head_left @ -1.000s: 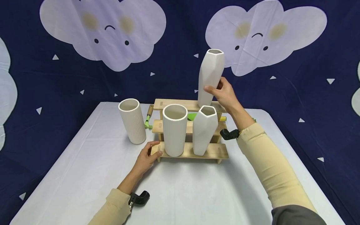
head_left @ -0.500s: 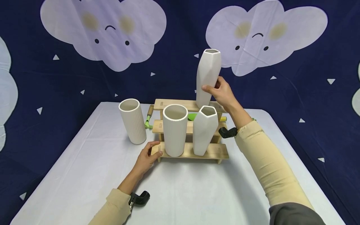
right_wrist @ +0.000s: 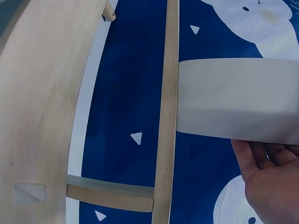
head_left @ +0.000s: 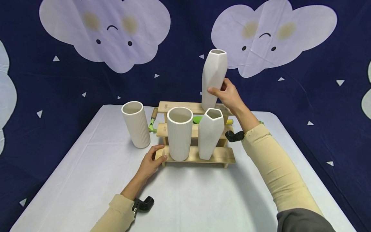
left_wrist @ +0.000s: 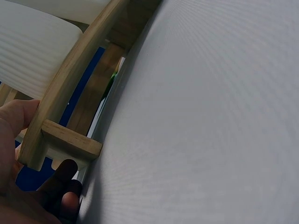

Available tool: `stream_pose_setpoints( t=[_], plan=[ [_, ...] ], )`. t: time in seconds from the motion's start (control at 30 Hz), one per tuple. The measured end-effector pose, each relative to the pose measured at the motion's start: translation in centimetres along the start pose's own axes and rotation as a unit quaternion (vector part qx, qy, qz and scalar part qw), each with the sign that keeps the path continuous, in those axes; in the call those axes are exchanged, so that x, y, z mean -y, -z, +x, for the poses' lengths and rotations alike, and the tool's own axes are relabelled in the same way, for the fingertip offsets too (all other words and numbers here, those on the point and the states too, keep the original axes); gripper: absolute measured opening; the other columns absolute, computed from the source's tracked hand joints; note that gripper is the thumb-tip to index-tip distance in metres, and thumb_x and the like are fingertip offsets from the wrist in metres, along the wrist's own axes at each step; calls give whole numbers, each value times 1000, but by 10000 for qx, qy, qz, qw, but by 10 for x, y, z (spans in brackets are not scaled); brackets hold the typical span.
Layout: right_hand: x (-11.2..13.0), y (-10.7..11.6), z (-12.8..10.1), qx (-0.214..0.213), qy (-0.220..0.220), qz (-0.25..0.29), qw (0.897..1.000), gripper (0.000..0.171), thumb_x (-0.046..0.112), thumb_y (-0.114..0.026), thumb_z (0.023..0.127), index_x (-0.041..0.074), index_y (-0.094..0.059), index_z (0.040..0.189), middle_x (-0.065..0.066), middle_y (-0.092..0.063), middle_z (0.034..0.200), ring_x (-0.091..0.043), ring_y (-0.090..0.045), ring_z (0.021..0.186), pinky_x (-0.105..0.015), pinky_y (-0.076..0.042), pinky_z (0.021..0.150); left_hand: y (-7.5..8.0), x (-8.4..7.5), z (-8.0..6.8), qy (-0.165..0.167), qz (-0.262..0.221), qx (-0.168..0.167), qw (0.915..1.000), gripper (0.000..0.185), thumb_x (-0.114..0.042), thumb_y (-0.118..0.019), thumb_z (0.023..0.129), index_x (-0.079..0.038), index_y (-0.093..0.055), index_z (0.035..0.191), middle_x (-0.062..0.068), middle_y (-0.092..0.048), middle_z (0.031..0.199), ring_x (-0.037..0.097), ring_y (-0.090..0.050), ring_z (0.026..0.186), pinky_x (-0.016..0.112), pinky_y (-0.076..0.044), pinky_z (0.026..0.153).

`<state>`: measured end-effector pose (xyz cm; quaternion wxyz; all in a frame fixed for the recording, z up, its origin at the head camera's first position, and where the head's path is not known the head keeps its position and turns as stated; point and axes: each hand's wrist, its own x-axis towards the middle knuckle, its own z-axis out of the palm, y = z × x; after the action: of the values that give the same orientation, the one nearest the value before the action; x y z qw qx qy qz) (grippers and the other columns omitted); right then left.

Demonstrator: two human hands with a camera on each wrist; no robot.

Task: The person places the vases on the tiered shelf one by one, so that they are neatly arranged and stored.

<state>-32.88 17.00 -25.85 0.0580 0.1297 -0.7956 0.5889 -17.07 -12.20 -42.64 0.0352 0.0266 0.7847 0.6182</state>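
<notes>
Top vase (head_left: 214, 75): clasped low now, between thumb and fingers of the right hand (head_left: 229, 95).
Rack (head_left: 194, 155): pinched at front left by the left hand (head_left: 150, 163).

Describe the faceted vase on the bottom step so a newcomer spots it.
On the white table is a three-step wooden stand. Its lowest step bears a round ribbed vase and, right of it in the head view, the faceted vase you want. Flat facets and a five-sided mouth set it apart from that neighbour; no hand holds it, unlike the similar vase at the top.
</notes>
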Motion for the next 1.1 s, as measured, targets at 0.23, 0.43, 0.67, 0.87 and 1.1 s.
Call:
stream_pose_setpoints(
  t=[0.23,0.43,0.67,0.87,1.1],
  plan=[
    [-1,1,-3,7,4,-29,10000,63,19,-69,85,2,-34,135,-20,-48,135,-28,-50,122,-44,-40,105,0,0,1,1,56,10,10000,48,-11,-62,90,-6,-45,135,20,-56,119,11,-50,93,19,-44,77],
    [-2,3,-8,-53,-19,-50,10000,64,21,-69,86,4,-34,137,-19,-49,135,-27,-50,121,-42,-39,105,1,1,1,-4,81,44,10000,48,-12,-61,90,-6,-45,135,19,-56,120,12,-49,92,20,-44,76],
    [-3,9,-17,-134,10,62,9999,66,23,-69,86,5,-35,139,-19,-49,138,-27,-49,125,-39,-38,107,1,1,1,-13,64,52,10000,49,-12,-61,90,-5,-44,136,20,-56,120,12,-49,92,19,-44,75],
    [-5,18,-28,-355,-24,-12,9994,69,28,-69,86,7,-35,141,-16,-47,140,-26,-46,129,-40,-37,109,1,1,1,-9,86,51,10000,49,-11,-61,90,-5,-44,135,20,-55,121,11,-49,93,19,-44,76],
    [-15,28,-45,-622,-24,64,9980,67,29,-68,86,9,-36,141,-16,-46,141,-24,-45,129,-34,-36,108,1,0,1,-15,69,38,10000,48,-11,-61,90,-5,-45,135,20,-55,124,11,-49,95,18,-43,78]
  ],
)
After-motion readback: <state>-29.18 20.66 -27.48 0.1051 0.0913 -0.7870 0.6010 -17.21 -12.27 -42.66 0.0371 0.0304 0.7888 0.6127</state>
